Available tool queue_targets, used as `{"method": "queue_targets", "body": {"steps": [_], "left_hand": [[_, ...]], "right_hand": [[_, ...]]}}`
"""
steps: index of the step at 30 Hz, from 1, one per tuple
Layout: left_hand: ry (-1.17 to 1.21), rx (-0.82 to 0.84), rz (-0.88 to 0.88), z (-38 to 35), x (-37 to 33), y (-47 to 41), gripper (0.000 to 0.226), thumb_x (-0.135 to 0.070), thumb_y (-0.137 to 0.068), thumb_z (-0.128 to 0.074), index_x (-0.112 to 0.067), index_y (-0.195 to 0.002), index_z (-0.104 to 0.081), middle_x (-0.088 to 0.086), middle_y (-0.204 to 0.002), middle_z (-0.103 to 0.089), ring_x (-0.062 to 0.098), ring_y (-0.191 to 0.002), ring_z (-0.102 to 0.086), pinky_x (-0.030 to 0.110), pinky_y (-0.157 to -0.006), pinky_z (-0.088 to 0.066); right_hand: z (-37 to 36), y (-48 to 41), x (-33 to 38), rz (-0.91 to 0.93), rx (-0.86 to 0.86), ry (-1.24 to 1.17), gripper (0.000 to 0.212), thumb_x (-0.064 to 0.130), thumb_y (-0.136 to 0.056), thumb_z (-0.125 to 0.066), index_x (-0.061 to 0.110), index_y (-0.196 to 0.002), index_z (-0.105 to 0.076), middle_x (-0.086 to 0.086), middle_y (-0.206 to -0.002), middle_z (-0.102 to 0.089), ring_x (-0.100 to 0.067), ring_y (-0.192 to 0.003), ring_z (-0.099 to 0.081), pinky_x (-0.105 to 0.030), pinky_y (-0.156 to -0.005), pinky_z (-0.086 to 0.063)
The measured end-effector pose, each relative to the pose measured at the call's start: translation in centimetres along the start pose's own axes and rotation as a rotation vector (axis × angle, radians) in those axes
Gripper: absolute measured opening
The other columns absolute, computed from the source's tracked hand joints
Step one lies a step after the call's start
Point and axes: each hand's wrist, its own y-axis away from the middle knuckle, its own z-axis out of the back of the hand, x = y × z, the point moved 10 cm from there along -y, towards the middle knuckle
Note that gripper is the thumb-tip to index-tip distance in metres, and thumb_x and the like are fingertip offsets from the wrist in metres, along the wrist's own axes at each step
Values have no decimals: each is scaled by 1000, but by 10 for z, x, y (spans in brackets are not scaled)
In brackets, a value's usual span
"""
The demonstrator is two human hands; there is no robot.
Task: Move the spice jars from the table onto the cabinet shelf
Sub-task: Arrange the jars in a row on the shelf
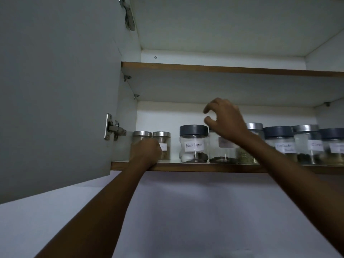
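Here, left hand (146, 152) round spice jar (142, 134)

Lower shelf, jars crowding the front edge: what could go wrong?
1. The left hand grips the leftmost jar close beside its steel-lidded neighbour; sliding it could tip that one.
2. The right hand hovers above a clear jar next to the Black Pepper jar; a sweep might topple either.
3. The row stands near the shelf lip, so a tipped jar could fall off.

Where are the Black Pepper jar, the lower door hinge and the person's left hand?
Black Pepper jar (193, 145), head view, its white label.
Lower door hinge (114, 129), head view, its metal arm.
Left hand (146, 152), head view, its back; it grips a steel-lidded jar (142, 133).
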Motion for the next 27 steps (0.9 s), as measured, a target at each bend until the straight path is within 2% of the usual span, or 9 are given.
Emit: {"method": "queue_targets", "body": {"steps": [3, 6, 8, 12, 16, 18, 20, 23, 27], "left_hand": [[46, -1, -2, 0, 0, 2, 23, -17, -92, -42, -11, -96, -64, 10, -95, -66, 26, -86, -61, 32, -73, -46], [-40, -51, -50, 7, -8, 4, 20, -17, -91, -46, -13, -105, -60, 10, -103, -65, 27, -90, -61, 33, -71, -45], [-85, -132, -159, 16, -29, 8, 31, -14, -90, -47, -14, -120, -55, 10, -113, -63, 29, -98, -59, 37, -78, -46], [141, -273, -305, 45, -78, 23, 49, -30, -89, -42, -13, -134, -47, 8, -129, -55, 26, -110, -54, 38, -89, -40], [67, -165, -440, 50, -130, 10, 68, -48, -87, -51, -16, -144, -31, 7, -146, -38, 23, -127, -43, 39, -100, -35], [4, -28, -422, 42, -140, -3, 93, -57, -80, -61, -18, -149, -13, 6, -155, -21, 24, -140, -25, 47, -111, -19], [-102, 155, -351, 29, -138, -14, 116, -67, -67, -65, -20, -150, 1, 6, -158, -8, 24, -145, -10, 56, -112, 0], [-321, 278, -346, 17, -136, -14, 123, -64, -59, -74, -19, -149, -3, 6, -153, -26, 26, -141, -22, 59, -110, 8], [-275, 255, -357, 13, -133, -11, 106, -48, -60, -82, -17, -141, -22, 2, -133, -51, 24, -127, -44, 53, -113, 2]], "right_hand": [[8, 9, -36, -41, 111, 48, 29, 27, -91, -51, 13, -115, -59, -6, -127, -54, -21, -117, -47, -37, -102, -24], [-1, 18, -54, -50, 279, 48, 46, 37, -94, -47, 14, -134, -45, -6, -143, -42, -21, -131, -38, -44, -113, -8], [-11, 26, -61, -38, 401, 58, 56, 43, -93, -46, 15, -140, -35, -6, -148, -36, -20, -135, -34, -48, -114, 3], [-23, 38, -64, 52, 526, 115, 63, 46, -88, -52, 12, -138, -35, -7, -137, -46, -21, -126, -44, -51, -111, 13], [-26, 35, -59, 133, 502, 132, 69, 41, -78, -66, 9, -133, -39, -5, -122, -53, -20, -115, -49, -48, -113, 9], [-26, 32, -57, 162, 488, 129, 67, 40, -74, -69, 8, -126, -44, -6, -116, -54, -21, -110, -51, -46, -114, 3], [-28, 31, -57, 175, 490, 116, 64, 39, -71, -72, 7, -120, -47, -5, -110, -55, -22, -106, -52, -44, -115, -1], [-29, 32, -58, 190, 506, 128, 66, 38, -66, -77, 8, -116, -46, -5, -107, -55, -22, -103, -52, -41, -115, -1], [-31, 34, -57, 223, 522, 197, 77, 43, -59, -82, 9, -117, -44, -5, -108, -55, -22, -104, -53, -40, -115, -3]]}}
